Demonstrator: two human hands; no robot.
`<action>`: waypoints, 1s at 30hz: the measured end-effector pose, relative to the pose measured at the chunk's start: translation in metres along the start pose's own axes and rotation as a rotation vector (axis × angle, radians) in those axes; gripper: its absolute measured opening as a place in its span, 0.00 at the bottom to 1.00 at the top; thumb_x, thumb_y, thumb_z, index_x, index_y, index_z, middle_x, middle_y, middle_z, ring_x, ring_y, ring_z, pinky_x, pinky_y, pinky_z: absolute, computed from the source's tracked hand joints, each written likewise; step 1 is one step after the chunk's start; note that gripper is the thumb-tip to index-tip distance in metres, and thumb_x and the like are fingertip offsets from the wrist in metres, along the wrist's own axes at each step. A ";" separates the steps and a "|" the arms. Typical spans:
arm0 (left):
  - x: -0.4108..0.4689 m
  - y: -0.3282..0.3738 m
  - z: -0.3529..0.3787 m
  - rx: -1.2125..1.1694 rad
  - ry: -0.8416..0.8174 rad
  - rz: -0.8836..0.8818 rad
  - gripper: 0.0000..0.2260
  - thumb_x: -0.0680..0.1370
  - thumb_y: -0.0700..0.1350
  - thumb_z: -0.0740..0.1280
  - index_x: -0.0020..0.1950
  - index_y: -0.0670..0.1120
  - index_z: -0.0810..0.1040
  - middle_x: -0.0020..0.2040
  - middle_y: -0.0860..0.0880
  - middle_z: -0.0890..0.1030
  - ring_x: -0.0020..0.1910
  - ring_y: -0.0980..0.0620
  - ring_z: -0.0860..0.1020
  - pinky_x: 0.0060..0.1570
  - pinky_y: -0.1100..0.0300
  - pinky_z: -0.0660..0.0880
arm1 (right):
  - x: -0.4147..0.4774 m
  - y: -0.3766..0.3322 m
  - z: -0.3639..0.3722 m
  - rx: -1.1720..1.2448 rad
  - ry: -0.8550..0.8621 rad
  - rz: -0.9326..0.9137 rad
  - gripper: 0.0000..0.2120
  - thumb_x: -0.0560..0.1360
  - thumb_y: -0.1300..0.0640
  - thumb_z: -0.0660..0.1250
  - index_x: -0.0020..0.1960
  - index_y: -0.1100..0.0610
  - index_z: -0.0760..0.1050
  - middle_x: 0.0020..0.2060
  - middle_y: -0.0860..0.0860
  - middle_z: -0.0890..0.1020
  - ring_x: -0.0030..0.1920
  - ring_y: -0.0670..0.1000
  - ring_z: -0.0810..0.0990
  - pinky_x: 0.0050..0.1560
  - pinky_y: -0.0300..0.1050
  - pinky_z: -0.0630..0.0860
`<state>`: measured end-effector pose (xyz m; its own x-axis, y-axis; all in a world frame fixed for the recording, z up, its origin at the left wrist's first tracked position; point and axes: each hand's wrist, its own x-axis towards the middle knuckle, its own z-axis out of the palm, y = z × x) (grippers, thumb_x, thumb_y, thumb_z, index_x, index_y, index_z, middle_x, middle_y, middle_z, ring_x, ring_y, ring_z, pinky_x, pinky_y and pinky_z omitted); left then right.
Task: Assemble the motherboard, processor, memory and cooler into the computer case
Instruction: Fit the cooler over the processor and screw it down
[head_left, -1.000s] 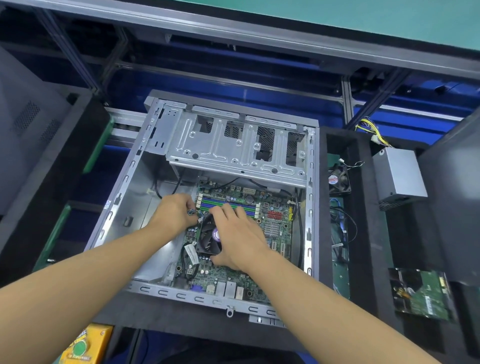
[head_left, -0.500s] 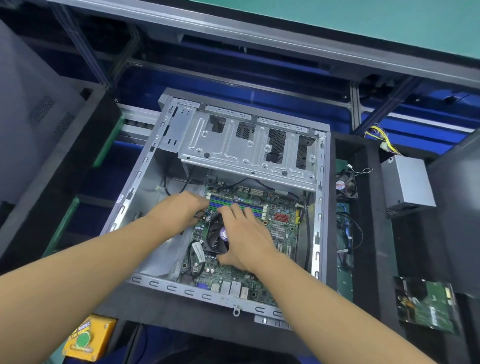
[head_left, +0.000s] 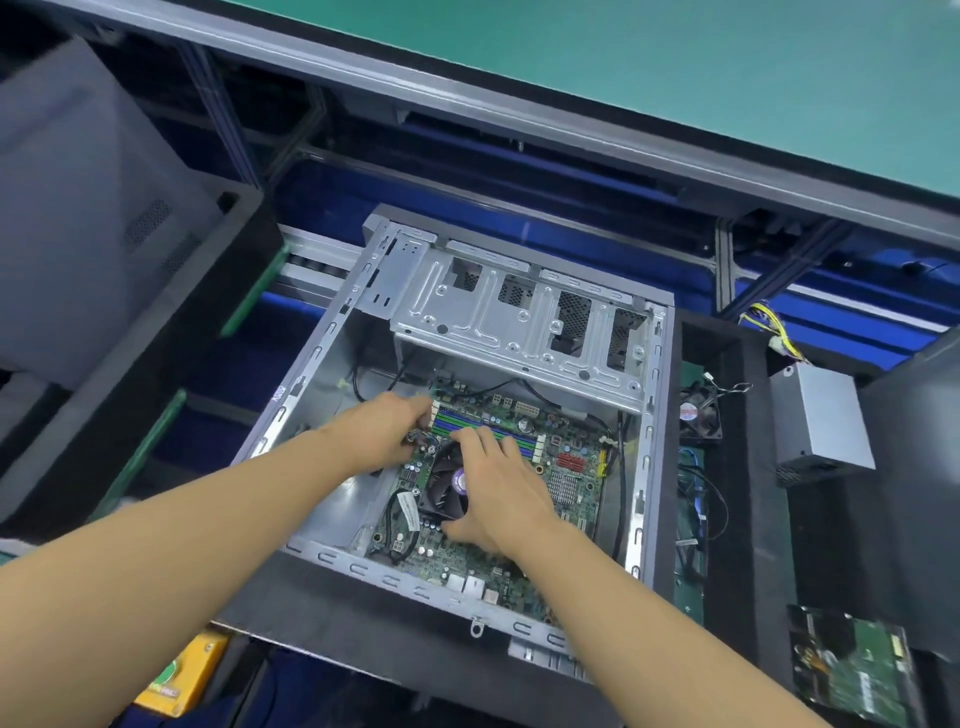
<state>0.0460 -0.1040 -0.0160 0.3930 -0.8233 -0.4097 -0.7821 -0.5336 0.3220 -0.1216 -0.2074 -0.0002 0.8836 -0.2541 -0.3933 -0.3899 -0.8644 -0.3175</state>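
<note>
The computer case (head_left: 647, 467) was of bare sheet metal, pale grey with a soft, dull shine. Its drive cage (head_left: 483, 322) showed pressed ribs and perforated parts. The motherboard (head_left: 457, 564) was a green board with a slightly glossy lacquer, and its memory slots (head_left: 483, 428) looked like smooth plastic. The cooler (head_left: 444, 491) had a dark, matt plastic fan with a shiny round label. Around the case lay black foam (head_left: 748, 519), matt and a little rough. The power supply (head_left: 821, 415) was a smooth grey metal box. The bench top (head_left: 675, 67) had a matt green cover with a smooth metal edge. A circuit board (head_left: 872, 675) lay in a glossy clear bag.
</note>
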 end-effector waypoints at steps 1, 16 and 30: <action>-0.003 0.000 -0.003 -0.043 -0.011 -0.018 0.14 0.72 0.40 0.68 0.55 0.50 0.70 0.45 0.51 0.77 0.42 0.49 0.76 0.39 0.55 0.75 | 0.000 0.001 0.000 0.004 -0.001 0.001 0.46 0.64 0.46 0.81 0.73 0.51 0.57 0.67 0.49 0.67 0.64 0.56 0.66 0.65 0.54 0.71; -0.145 0.008 -0.054 -0.710 0.591 -0.024 0.05 0.79 0.45 0.63 0.50 0.56 0.75 0.37 0.56 0.82 0.34 0.58 0.78 0.36 0.59 0.74 | -0.025 -0.112 -0.064 0.539 0.254 -0.226 0.21 0.78 0.52 0.67 0.64 0.32 0.65 0.56 0.34 0.78 0.56 0.38 0.77 0.53 0.35 0.75; -0.391 -0.191 0.048 -1.022 0.827 -0.764 0.13 0.77 0.33 0.60 0.48 0.51 0.77 0.45 0.51 0.84 0.44 0.51 0.80 0.37 0.66 0.74 | 0.017 -0.362 0.060 0.211 -0.117 -0.762 0.23 0.76 0.70 0.58 0.64 0.50 0.78 0.55 0.45 0.80 0.51 0.45 0.77 0.58 0.43 0.75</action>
<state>0.0186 0.3296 0.0416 0.9599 0.0149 -0.2799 0.2519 -0.4840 0.8380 0.0194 0.1271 0.0560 0.8984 0.4305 -0.0865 0.2591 -0.6786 -0.6873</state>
